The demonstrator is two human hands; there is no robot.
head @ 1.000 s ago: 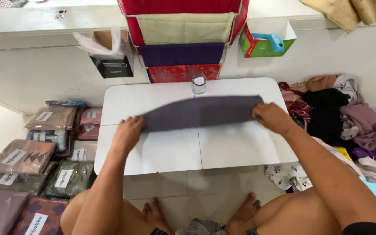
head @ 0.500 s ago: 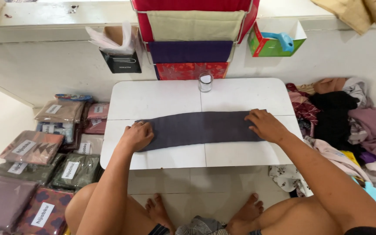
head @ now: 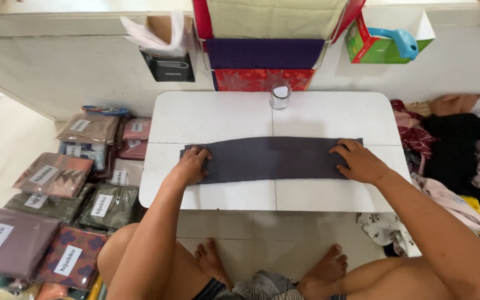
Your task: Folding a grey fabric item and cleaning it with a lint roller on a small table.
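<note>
Left hand [head: 191, 165] and right hand [head: 358, 161] press flat, hiding the grey cloth [head: 270, 159] ends.

A small glass jar [head: 280, 95] stands at the far edge of the white table [head: 329, 119]. Bagged cloths [head: 56, 191] are stacked on the floor to the left, loose clothes [head: 462, 147] are heaped to the right. Against the wall are folded fabrics [head: 264, 53], a green box [head: 374, 44] and a black box [head: 169, 65].

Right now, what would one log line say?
left hand: flat on grey cloth | right hand: flat on cloth | cloth: on white table
</note>
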